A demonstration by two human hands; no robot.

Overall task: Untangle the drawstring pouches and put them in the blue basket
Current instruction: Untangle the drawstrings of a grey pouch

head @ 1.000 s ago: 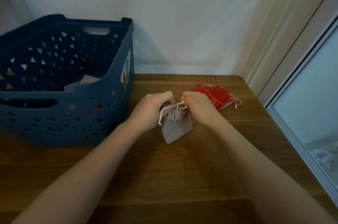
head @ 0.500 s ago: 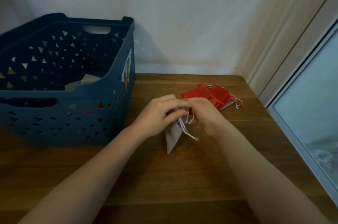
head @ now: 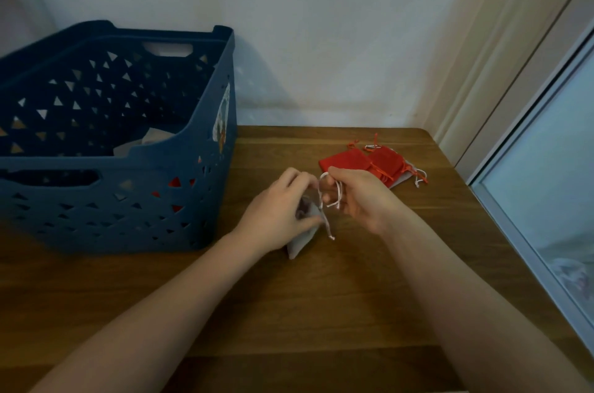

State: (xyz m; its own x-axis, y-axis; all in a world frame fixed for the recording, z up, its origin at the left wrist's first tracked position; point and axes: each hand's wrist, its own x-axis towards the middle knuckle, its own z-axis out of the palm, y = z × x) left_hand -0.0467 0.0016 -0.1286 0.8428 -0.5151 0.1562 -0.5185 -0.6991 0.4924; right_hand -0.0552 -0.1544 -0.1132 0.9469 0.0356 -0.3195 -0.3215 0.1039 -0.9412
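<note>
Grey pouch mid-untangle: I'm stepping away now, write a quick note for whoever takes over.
Left hand grips the grey pouch low over the table.
Right hand pinches its white drawstring, looped and hanging loose.
Red pouches, cords tangled, lie at the table's far right with a grey one under them.
Blue basket on the left already holds some pouches.
Left: finish this cord, drop the pouch in, then do the red pile.
</note>
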